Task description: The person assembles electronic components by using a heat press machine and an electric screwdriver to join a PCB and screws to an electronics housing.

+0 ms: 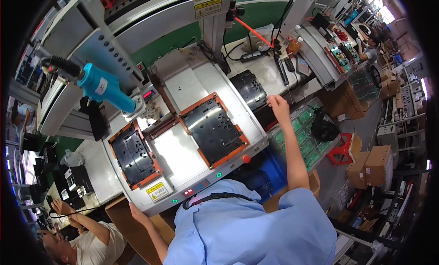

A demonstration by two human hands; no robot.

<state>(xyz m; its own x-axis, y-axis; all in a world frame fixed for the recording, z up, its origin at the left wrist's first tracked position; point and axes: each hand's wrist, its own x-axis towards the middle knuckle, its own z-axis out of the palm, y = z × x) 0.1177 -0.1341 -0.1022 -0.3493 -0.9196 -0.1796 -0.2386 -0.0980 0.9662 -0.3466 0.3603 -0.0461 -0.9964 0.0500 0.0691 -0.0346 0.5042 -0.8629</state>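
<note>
My right hand [279, 108] is closed in a pinch at the right edge of a black plastic panel [247, 87], which lies beside the machine on its right. My left hand [139, 214] rests against the front left corner of the white machine [176, 166], fingers stretched and holding nothing visible. Two more black panels sit on the machine in orange-brown frames: a larger panel [214, 130] at the right and another panel [132, 153] at the left. Above the left one hangs a blue electric screwdriver [104, 87] on a mount.
A red button [246, 159] and green-lit buttons line the machine's front. Right of it stands a clear tray [304, 146] of green circuit boards, with a red stool [340, 151] and cardboard boxes [376, 166] beyond. A co-worker [91, 242] works at the lower left.
</note>
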